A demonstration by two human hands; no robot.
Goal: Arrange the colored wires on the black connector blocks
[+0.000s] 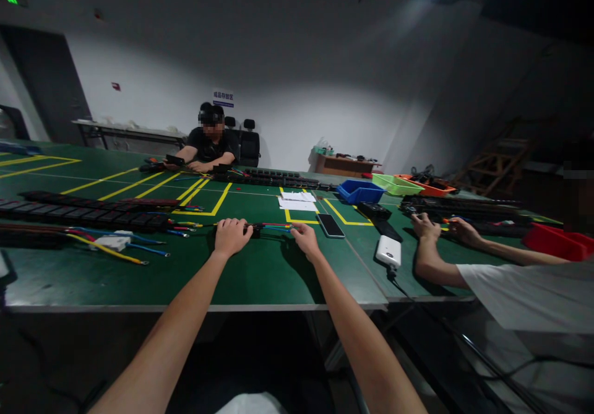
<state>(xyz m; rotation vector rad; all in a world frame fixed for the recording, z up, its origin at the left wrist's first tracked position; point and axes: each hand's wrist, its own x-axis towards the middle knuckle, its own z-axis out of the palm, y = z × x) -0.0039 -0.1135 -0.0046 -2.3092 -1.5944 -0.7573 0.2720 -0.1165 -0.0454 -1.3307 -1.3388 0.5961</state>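
Note:
My left hand [231,239] is wrapped over a black cable sleeve [254,229] lying above the green table. Out of its right end runs a small bundle of coloured wires [275,227], red, blue and greenish. At the far end of that bundle, my right hand [303,239] pinches the wire ends between thumb and fingers. Left of my left hand lie several black cable chains [93,215], with yellow, blue and red wires ending in ring terminals. A white connector [114,241] rests among those wires.
A phone [331,226], white papers [297,202] and a white power bank [388,251] with a cord lie to the right. Blue bin [359,191], green bin [396,184] and red bin [559,242] stand farther right. A co-worker's hands [427,227] work at right; another person sits opposite.

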